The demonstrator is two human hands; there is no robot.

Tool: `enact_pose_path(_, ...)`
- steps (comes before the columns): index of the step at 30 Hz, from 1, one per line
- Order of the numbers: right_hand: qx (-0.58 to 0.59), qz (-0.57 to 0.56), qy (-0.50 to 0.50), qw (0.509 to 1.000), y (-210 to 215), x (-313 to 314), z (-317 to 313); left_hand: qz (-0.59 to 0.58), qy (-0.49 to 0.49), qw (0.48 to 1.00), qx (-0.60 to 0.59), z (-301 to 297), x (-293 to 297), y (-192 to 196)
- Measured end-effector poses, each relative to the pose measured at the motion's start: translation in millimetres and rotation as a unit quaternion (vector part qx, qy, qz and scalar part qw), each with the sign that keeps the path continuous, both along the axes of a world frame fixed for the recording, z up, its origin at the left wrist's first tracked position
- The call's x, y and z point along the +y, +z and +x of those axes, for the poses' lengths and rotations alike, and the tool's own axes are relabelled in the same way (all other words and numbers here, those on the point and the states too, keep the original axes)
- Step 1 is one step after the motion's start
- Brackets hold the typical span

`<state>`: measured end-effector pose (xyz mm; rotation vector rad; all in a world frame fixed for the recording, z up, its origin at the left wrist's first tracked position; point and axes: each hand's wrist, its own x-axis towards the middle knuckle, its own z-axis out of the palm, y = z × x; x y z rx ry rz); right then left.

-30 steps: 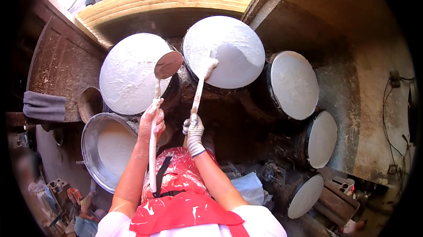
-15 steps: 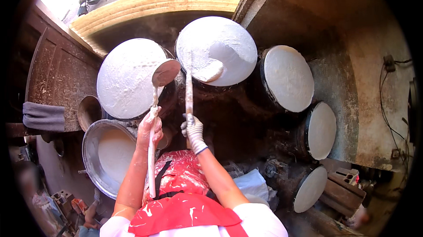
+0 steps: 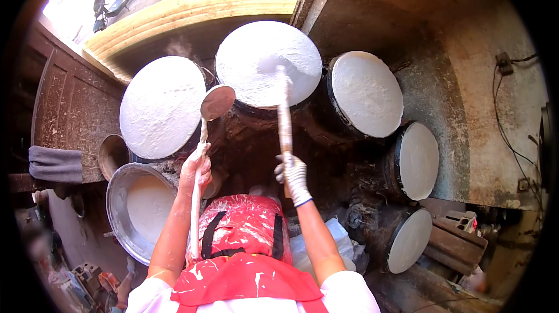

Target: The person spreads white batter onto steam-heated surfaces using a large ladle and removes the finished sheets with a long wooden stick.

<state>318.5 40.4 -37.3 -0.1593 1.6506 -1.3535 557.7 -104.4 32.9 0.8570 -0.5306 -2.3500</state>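
Note:
My bare left hand (image 3: 197,168), smeared with white, is closed round the long pale handle of a ladle (image 3: 218,102). The ladle's round bowl is held up between the left and middle griddles. In a striped glove, my right hand (image 3: 293,179) grips a white-coated wooden stick (image 3: 285,118). Its far end reaches over the middle griddle (image 3: 256,51), which bears a white batter-like layer; that end is blurred against the white. The left griddle (image 3: 160,109) also has a rough white layer.
More white-topped griddles (image 3: 367,93) curve round to my right, with another (image 3: 418,161) and a smaller one (image 3: 410,241). At my left stand a large metal pot (image 3: 119,214) of white liquid and a metal container (image 3: 112,156). A grey cloth (image 3: 55,164) hangs beside a wooden panel.
My right hand has moved right, and the stick's end has swept rightward over the middle griddle. The ladle stays held up in my left hand. The view has shifted slightly.

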Motion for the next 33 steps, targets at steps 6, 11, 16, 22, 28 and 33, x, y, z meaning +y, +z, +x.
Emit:
enact_pose_path(6,-0.032,0.003,0.024,0.999,-0.2,2.4,-24.7,-0.016,0.027,0.999,0.023,-13.8,14.0,-3.7)
enact_pose_path(11,-0.071,0.068,0.139,0.985,-20.9,-10.0,6.1,0.000,0.045,0.999,0.023,-38.1,19.7,6.5)
enact_pose_path(16,-0.056,0.063,0.126,0.988,-21.0,33.7,-59.3,0.022,0.062,0.997,0.050,-58.7,26.6,6.1)
enact_pose_path(22,-0.049,0.071,0.132,0.988,-3.9,43.4,-143.2,0.050,0.070,0.994,0.071,-83.8,43.4,4.8)
enact_pose_path(28,0.044,0.065,0.134,0.988,-0.5,29.7,-202.1,0.104,0.063,0.981,0.148,-105.3,62.3,11.4)
enact_pose_path(33,0.089,0.092,0.239,0.963,2.0,36.6,-202.5,0.112,0.030,0.980,0.159,-116.9,69.0,12.1)
